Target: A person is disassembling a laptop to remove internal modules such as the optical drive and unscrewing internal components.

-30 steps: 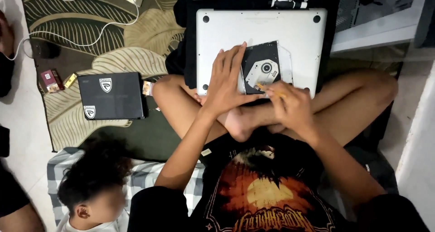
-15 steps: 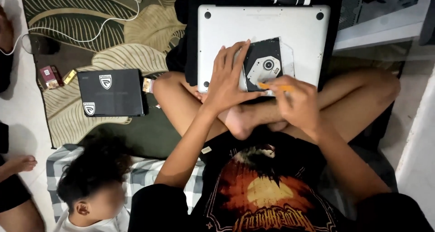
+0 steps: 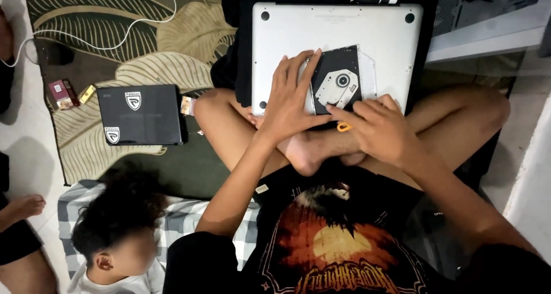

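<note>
The left hand [image 3: 293, 101] stays flat on the optical drive [image 3: 338, 81], steadying it; the right hand's [image 3: 376, 127] grip, now lower, pinches an orange-handled tool [image 3: 344, 126].

left hand [image 3: 293, 101] lies flat, fingers spread; right hand [image 3: 376, 127] curled, fingers pinching.

The laptop [image 3: 321, 35] in the upper middle of the frame shows a smooth, matt silver metal shell. On it lies an optical drive [image 3: 338, 80] with a dark, dull casing and a brighter bare-metal plate. At left, the black case [image 3: 139, 115] looks like matt plastic. The rug [image 3: 115, 47] beneath is woven cloth with a soft leaf pattern. The floor [image 3: 28, 127] at far left is smooth and pale.
</note>
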